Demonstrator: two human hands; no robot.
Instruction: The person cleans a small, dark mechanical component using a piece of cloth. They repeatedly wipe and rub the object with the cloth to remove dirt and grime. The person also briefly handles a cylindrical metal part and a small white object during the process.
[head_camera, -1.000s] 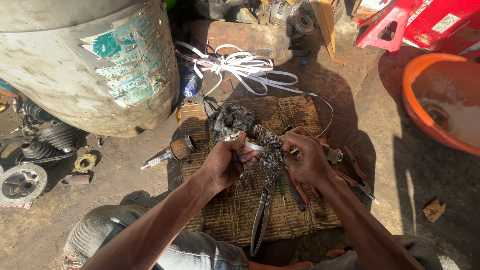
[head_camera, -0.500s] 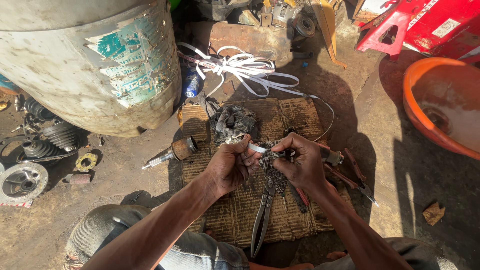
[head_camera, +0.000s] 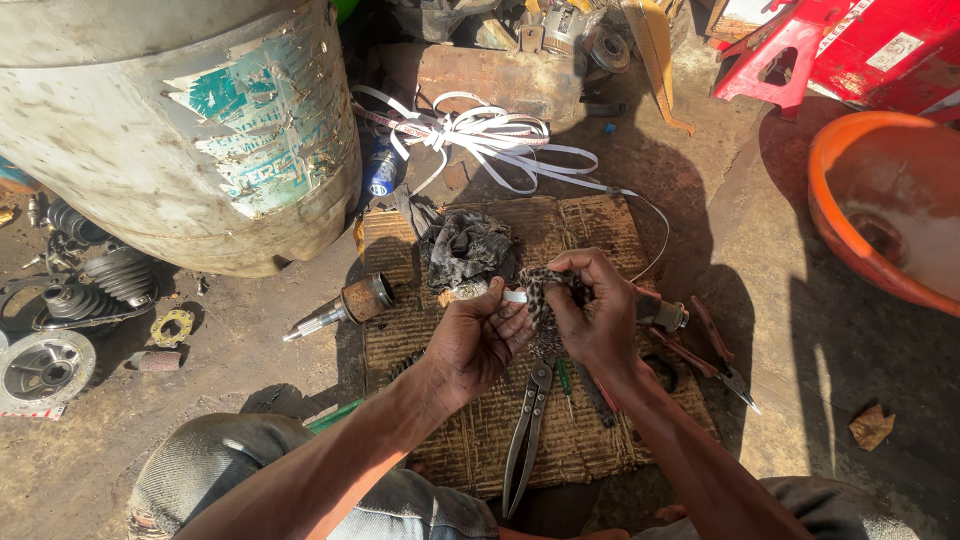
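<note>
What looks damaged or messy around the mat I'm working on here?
The label on the big drum is torn and peeling. White strapping lies in a loose tangle beyond the woven mat, and a crumpled rag sits bunched on it.

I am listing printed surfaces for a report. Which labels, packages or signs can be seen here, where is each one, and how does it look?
Torn label: on the side of the big grey drum, upper left; teal and white, peeling.
Small can: on the ground beside the drum; blue with a white band.
White sticker: on the red plastic piece, top right; rectangular.
No screens in view.
</note>
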